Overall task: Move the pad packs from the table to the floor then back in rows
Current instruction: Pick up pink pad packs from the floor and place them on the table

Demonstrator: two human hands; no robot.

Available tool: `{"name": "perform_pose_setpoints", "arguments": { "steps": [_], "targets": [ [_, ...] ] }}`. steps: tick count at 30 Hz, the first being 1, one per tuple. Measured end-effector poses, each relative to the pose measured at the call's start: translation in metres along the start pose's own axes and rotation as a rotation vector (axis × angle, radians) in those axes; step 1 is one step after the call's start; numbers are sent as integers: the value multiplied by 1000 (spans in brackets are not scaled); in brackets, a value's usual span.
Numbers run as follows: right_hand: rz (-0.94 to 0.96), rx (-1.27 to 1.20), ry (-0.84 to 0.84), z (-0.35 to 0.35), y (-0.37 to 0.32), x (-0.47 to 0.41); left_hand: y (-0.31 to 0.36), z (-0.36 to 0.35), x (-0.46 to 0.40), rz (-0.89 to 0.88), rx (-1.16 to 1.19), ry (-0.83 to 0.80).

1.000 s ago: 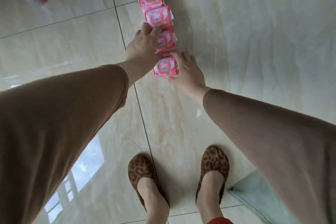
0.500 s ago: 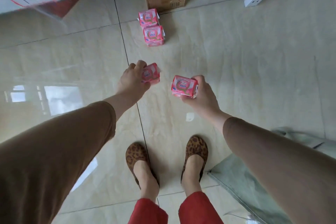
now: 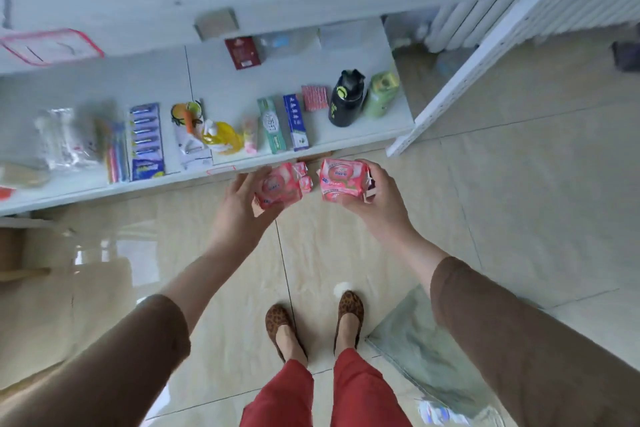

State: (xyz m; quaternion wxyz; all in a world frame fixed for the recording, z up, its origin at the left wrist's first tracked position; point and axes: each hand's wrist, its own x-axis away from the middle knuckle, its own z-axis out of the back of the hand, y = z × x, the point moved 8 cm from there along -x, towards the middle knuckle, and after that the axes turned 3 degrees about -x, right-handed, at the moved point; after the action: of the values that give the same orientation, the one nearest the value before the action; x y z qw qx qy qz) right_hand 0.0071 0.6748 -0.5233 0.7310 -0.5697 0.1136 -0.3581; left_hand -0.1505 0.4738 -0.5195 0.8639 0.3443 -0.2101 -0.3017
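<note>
Each hand carries one pack just off the table's (image 3: 242,87) front edge: left hand (image 3: 242,208) fingers clamped on a pack (image 3: 277,185), right hand (image 3: 379,199) likewise (image 3: 341,180). Crowded items near that edge could get knocked when setting rows.

Pad packs (image 3: 341,180) glossy pink plastic wrap; floor (image 3: 502,218) polished glossy tile; sleeves (image 3: 519,340) matt brown cloth.
</note>
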Motion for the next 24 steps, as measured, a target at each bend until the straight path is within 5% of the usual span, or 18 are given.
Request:
{"name": "perform_pose_setpoints", "arguments": {
  "steps": [11, 24],
  "targets": [
    [209, -57, 49, 41, -251, -34, 165, 212, -41, -254, -87, 191],
    [294, -90, -27, 64, -339, -254, 238, 267, -293, -211, -339, 217]
  ]
}}
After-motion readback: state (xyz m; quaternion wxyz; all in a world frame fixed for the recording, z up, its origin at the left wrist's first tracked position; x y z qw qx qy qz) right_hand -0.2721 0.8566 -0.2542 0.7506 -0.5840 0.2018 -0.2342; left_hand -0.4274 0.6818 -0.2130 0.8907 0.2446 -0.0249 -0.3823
